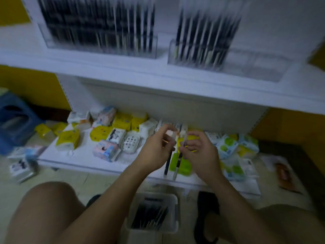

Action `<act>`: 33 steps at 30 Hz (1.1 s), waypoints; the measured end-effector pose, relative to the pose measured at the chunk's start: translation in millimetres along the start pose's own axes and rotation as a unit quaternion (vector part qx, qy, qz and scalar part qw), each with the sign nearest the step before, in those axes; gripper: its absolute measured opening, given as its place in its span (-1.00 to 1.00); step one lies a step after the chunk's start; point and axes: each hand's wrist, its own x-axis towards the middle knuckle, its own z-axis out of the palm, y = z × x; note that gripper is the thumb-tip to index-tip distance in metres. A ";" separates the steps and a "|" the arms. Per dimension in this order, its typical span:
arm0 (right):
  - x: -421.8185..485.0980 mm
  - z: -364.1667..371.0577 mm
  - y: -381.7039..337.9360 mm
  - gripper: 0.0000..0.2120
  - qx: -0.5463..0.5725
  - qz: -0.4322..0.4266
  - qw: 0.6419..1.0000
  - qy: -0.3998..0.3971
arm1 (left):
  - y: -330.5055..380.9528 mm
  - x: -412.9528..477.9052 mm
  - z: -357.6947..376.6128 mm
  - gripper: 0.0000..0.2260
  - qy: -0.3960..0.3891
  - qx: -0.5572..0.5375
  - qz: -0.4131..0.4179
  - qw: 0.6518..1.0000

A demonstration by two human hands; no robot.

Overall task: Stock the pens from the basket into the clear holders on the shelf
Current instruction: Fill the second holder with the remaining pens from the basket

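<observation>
Left hand [156,150] clamps a dark pen [167,164]; right hand [200,154] pinches a second pen [178,163]
Both hang above the basket [175,213]; clear holders [255,66] line the shelf's [123,67] front edge.

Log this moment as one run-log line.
left hand: holds dark slim pen | right hand: holds dark-and-white pen | white plastic basket: contains dark pens | clear plastic holders: on shelf, right one part filled

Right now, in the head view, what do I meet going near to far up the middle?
Basket of pens → left hand gripping a dark pen and right hand gripping a pale pen → packets on the lower shelf → clear holders on the upper shelf.
</observation>
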 end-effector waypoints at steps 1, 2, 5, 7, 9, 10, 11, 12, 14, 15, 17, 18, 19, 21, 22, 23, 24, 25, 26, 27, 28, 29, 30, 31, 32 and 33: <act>3.3 -7.2 -16.6 -0.59 0.002 -0.016 1.000 0.004 | 15.3 4.3 -4.2 -0.76 0.001 0.005 0.019 1.000; 7.0 -15.3 -34.1 -0.60 0.007 -0.034 0.999 0.008 | 32.3 9.2 -9.0 -0.74 0.001 0.011 0.039 0.999; 17.2 -42.2 -83.7 -0.62 0.001 -0.102 0.995 0.010 | 83.7 26.0 -24.5 -0.74 -0.001 0.036 0.101 0.994; 22.7 -60.7 -111.9 -0.64 -0.005 -0.133 0.991 0.013 | 116.0 36.4 -34.0 -0.76 -0.004 0.031 0.125 0.992; 29.7 -77.6 -133.9 -0.63 -0.006 -0.150 0.988 0.036 | 142.3 47.3 -40.5 -0.76 0.009 0.029 0.142 0.989; 33.6 -85.4 -143.0 -0.62 -0.006 -0.158 0.986 0.045 | 153.6 52.7 -42.2 -0.76 0.016 0.034 0.156 0.987; 37.4 -92.7 -151.2 -0.62 -0.007 -0.166 0.985 0.050 | 163.0 59.1 -43.4 -0.76 0.023 0.040 0.170 0.984; 41.4 -100.1 -158.9 -0.62 -0.009 -0.173 0.983 0.054 | 172.8 64.9 -44.5 -0.76 0.027 0.045 0.181 0.982; 50.4 -114.3 -168.7 -0.63 -0.020 -0.181 0.981 0.063 | 187.6 76.3 -45.2 -0.77 0.042 0.059 0.201 0.977; 55.4 -121.4 -172.6 -0.63 -0.023 -0.186 0.980 0.069 | 194.7 82.3 -45.3 -0.77 0.052 0.068 0.209 0.974; 66.1 -135.2 -180.2 -0.63 -0.015 -0.196 0.977 0.083 | 209.9 92.5 -44.8 -0.77 0.062 0.080 0.215 0.971; 71.5 -142.1 -184.9 -0.63 -0.007 -0.200 0.975 0.093 | 219.1 97.1 -43.8 -0.77 0.064 0.079 0.218 0.971; 77.4 -149.1 -189.8 -0.63 -0.002 -0.205 0.973 0.106 | 228.6 102.0 -42.6 -0.78 0.069 0.077 0.222 0.970; 92.4 -160.3 -197.2 -0.61 0.001 -0.215 0.967 0.135 | 245.7 113.8 -38.4 -0.78 0.079 0.089 0.233 0.965; 100.0 -164.5 -199.9 -0.61 -0.005 -0.219 0.965 0.146 | 253.2 119.5 -35.3 -0.79 0.081 0.091 0.232 0.965; 107.5 -167.8 -202.3 -0.60 -0.012 -0.225 0.962 0.155 | 260.4 125.1 -32.2 -0.80 0.084 0.088 0.230 0.966; 114.9 -170.8 -204.4 -0.61 -0.019 -0.232 0.959 0.162 | 266.8 131.8 -29.2 -0.80 0.089 0.084 0.232 0.965; 122.2 -173.2 -205.8 -0.62 -0.026 -0.237 0.957 0.167 | 272.5 138.2 -26.3 -0.80 0.095 0.086 0.238 0.963; 129.6 -175.0 -206.5 -0.64 -0.031 -0.240 0.955 0.171 | 276.8 144.3 -24.1 -0.80 0.102 0.090 0.244 0.960; 136.3 -176.8 -207.3 -0.65 -0.033 -0.243 0.954 0.174 | 279.9 150.1 -22.6 -0.80 0.108 0.095 0.252 0.957; 143.6 -178.6 -208.0 -0.65 -0.032 -0.246 0.952 0.178 | 282.5 156.4 -21.9 -0.80 0.112 0.099 0.257 0.955; 151.1 -180.3 -208.3 -0.66 -0.029 -0.246 0.952 0.181 | 283.8 162.4 -22.2 -0.81 0.115 0.103 0.259 0.953; 158.7 -182.0 -208.2 -0.66 -0.026 -0.245 0.952 0.184 | 284.1 168.8 -22.8 -0.81 0.119 0.109 0.259 0.952; 165.9 -183.9 -208.2 -0.66 -0.023 -0.246 0.951 0.186 | 284.8 175.0 -23.7 -0.80 0.125 0.115 0.257 0.951; 173.0 -185.6 -207.5 -0.65 -0.020 -0.247 0.950 0.190 | 285.2 181.1 -24.6 -0.80 0.133 0.121 0.256 0.950; 179.9 -187.3 -206.2 -0.65 -0.018 -0.245 0.950 0.194 | 285.4 186.9 -25.3 -0.80 0.141 0.127 0.253 0.949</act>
